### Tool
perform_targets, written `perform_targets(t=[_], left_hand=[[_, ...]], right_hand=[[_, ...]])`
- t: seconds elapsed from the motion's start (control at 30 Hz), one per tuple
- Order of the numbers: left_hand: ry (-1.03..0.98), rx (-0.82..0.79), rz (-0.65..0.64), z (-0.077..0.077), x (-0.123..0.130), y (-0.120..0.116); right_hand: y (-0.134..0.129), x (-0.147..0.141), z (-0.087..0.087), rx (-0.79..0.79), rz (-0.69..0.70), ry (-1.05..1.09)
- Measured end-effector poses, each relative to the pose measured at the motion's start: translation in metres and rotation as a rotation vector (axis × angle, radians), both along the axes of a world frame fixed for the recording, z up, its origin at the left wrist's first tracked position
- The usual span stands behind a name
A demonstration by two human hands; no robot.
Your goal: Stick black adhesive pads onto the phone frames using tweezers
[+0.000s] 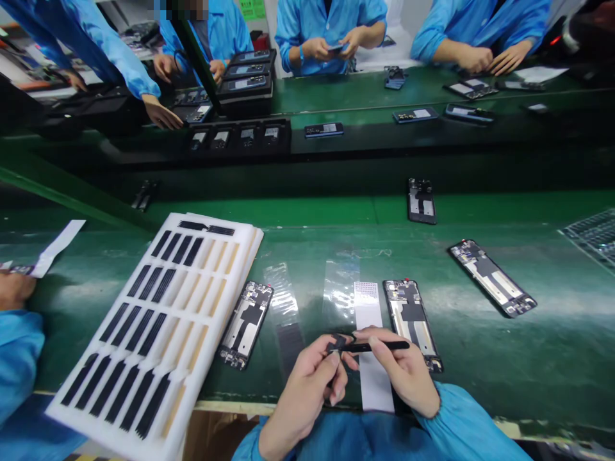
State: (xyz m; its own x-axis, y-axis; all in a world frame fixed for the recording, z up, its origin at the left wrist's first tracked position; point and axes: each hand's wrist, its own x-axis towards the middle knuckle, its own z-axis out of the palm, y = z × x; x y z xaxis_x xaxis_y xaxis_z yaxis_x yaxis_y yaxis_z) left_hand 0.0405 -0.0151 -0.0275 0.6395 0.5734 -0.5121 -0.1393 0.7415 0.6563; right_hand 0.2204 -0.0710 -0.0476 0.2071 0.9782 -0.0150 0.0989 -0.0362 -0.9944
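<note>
Close to the bench's front edge, both my hands pinch a thin black flex cable (375, 347), which lies level between them. My left hand (307, 378) is closed on its wider, squarish end. My right hand (408, 374) grips it from the other side with thumb and fingers, and its narrow end sticks out past the thumb. Beneath my right hand lies a white paper strip (375, 378) with rows of small dots. An opened phone (408, 314) lies just beyond that hand, partly covered by it. Another opened phone (247, 323) rests left of my hands.
A white foam tray (192, 256) of black strips fills the left side. Clear plastic sheets (341, 288) lie ahead. More opened phones lie right (492, 278) and on the green strip (421, 202). Co-workers in blue sit opposite, near black phone trays (240, 150); a co-worker's hand (16, 288) is at left.
</note>
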Motion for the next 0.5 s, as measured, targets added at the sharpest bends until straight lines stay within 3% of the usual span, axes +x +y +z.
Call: perform_targets(t=[0.4,0.5], left_hand=[[0.056,-0.032,0.023,-0.002,-0.003,-0.002],[0.163,0.094,-0.015,-0.007,-0.004,0.000]], right_hand=[[-0.003,0.003,-0.004,0.072,0.065,-0.056],[-0.002,0.020,-0.005,0.045,-0.063,-0.143]])
